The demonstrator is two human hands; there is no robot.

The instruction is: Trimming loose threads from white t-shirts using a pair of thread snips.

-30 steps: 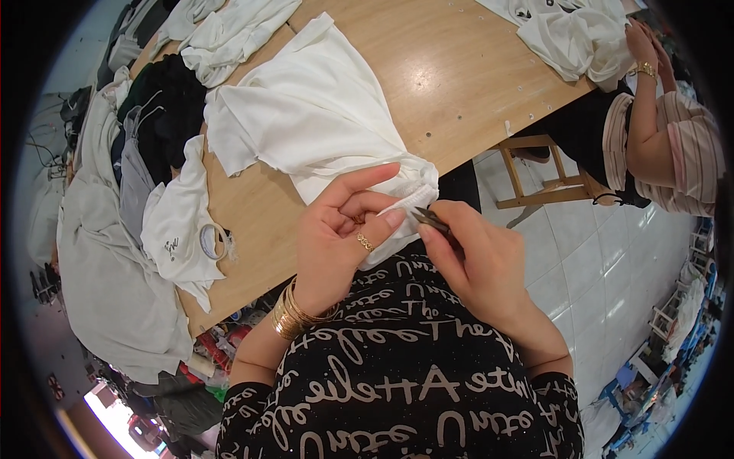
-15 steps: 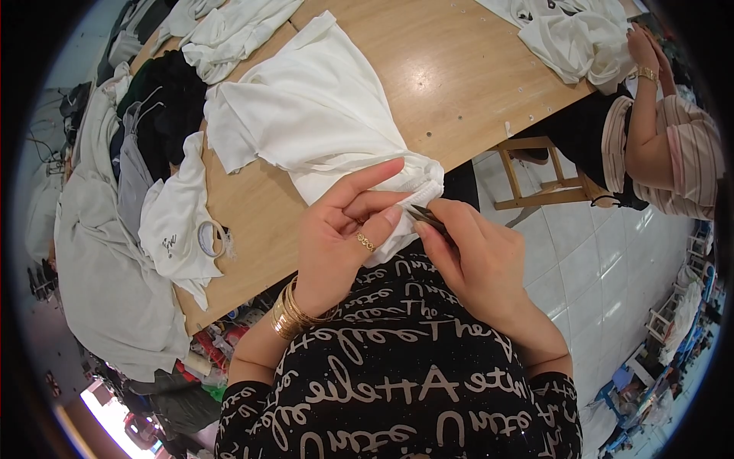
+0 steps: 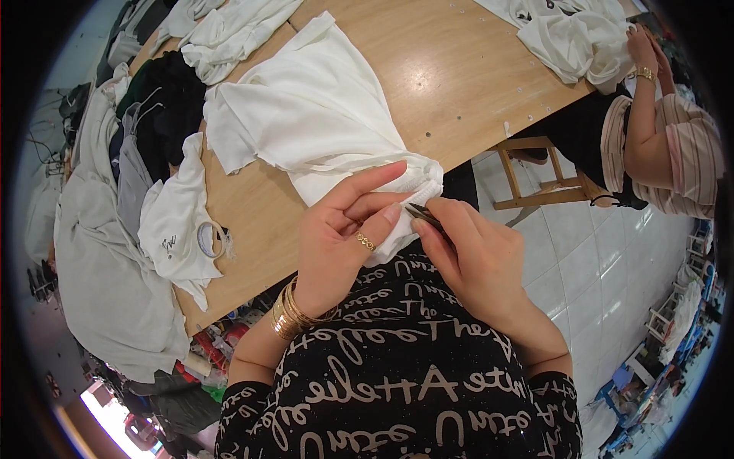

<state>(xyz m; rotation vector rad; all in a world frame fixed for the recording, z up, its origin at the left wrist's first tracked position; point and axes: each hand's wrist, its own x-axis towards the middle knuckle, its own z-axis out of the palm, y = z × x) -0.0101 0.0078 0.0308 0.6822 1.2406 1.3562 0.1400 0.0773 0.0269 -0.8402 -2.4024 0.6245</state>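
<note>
A white garment (image 3: 306, 99) lies spread on the table, its gathered ribbed edge (image 3: 419, 177) hanging at the near side. My left hand (image 3: 340, 222) pinches that edge between thumb and bent fingers, with the index finger stretched out above. In my right hand (image 3: 474, 252) are dark metal thread snips (image 3: 425, 215), mostly covered by the fingers. Their points touch the cloth, or nearly so, beside my left thumb. Which part of the seam they meet is too small to tell.
The wooden table (image 3: 436, 69) carries a white printed piece (image 3: 172, 237) with a tape roll (image 3: 208, 239) on it. Grey garments (image 3: 115, 283) drape over its left edge. At the right, a co-worker's hand (image 3: 644, 50) is at white cloth (image 3: 573, 46), near a wooden stool (image 3: 535, 203).
Almost nothing differs. The snips and my right fingers have shifted very slightly to the left; my left hand keeps its hold on the garment.
</note>
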